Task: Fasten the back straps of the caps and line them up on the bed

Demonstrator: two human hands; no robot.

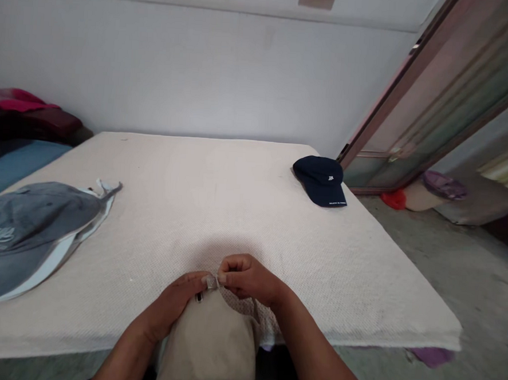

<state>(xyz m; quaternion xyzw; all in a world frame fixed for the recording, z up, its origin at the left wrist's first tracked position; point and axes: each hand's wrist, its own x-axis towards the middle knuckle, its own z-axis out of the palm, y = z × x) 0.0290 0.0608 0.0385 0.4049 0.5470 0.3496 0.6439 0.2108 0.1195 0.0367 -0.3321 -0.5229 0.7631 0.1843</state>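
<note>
A beige cap [210, 348] is at the table's front edge, its back opening turned toward the table. My left hand [178, 300] grips the cap's rim beside a small metal buckle [200, 297], with the thumb on the strap. Pinched between the thumb and forefinger of my right hand [248, 278] is the cap's back strap [214, 279], close to my left fingertips. The strap's very end is hidden by the fingers. Both hands nearly meet at the strap.
A navy cap [321, 180] lies at the table's back right. Grey caps [41, 217], stacked with a white one [56, 258], lie at the left. A white cloth [194, 180] covers the table. Beyond it are a wall and a door frame [388, 101].
</note>
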